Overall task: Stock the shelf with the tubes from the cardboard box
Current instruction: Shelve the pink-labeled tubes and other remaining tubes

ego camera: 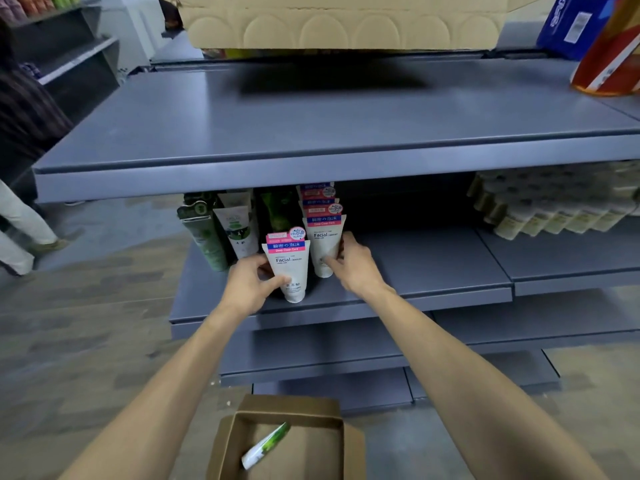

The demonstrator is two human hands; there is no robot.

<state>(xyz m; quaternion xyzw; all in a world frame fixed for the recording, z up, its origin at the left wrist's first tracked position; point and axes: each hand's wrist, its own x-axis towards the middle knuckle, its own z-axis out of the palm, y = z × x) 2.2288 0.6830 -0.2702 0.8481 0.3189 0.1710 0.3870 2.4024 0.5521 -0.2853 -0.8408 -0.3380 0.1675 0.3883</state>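
Cardboard box (332, 415) at 6 o'clock, on floor, flaps open; inside lies one tube (265, 446), white w/ green print, tilted, cap end toward the lower left. Both forearms reach up from the bottom edge to the middle shelf (433, 268), grey-blue metal. Left hand (251, 284) grips a white tube (289, 268) near the shelf's front edge, approx. centre of view: thumb across its front, fingers curled behind its left side. Tube stands cap down, tapering to a white cap, flat crimped end up; pink and blue band at top w/ Japanese characters, "Deep Clean Care" and "Facial" legible, round badge at top right corner. Right hand (349, 263) at 1 o'clock from that tube holds a second identical tube (325, 249): thumb on its front lower part, fingers wrapped round its right edge. This second tube heads a row of same product (318, 199) running back toward 12 o'clock under the upper shelf (311, 133). At 10 o'clock from the left hand: green tubes (204, 233) and white-and-green tubes (239, 230), upright, just beside the held tube. At 2 o'clock, well apart: rows of pale yellowish tubes (554, 209), blurred. Upper shelf carries a large carton (346, 26) at 12 o'clock, a blue pack (575, 26) and red-orange container (609, 57) at 1–2 o'clock. Another person's leg (20, 223) at 9 o'clock.
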